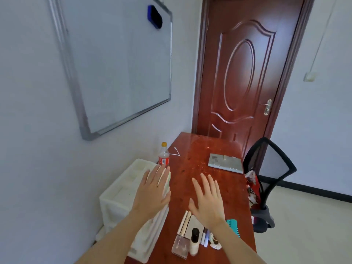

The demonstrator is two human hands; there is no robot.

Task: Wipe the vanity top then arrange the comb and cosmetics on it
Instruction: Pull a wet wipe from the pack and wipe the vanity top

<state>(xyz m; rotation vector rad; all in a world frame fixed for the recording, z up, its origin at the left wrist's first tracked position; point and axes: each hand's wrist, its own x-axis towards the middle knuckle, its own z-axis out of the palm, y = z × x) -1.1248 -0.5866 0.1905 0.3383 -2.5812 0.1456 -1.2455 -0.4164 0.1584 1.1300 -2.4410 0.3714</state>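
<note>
Nearest the camera, at the front of the red-brown counter (192,164), lay the cosmetics — a clear square bottle (180,246), a white bottle (194,241) with a black cap, a flat compact (192,224) and some slim tubes (205,236). The teal comb (234,226) lay just right of them, partly hidden by the right forearm. Both hands were spread flat, fingers wide, holding nothing: the right hand (207,201) over the counter just beyond the cosmetics, the left hand (152,191) over the counter's left edge, above a white bin (122,193) standing beside it. Farther back a soda bottle (163,157) stood at the left edge, and a grey binder (225,162) lay toward the right — a black chair (270,180) beside it. The counter's far end looked speckled; I could not tell with what.
</note>
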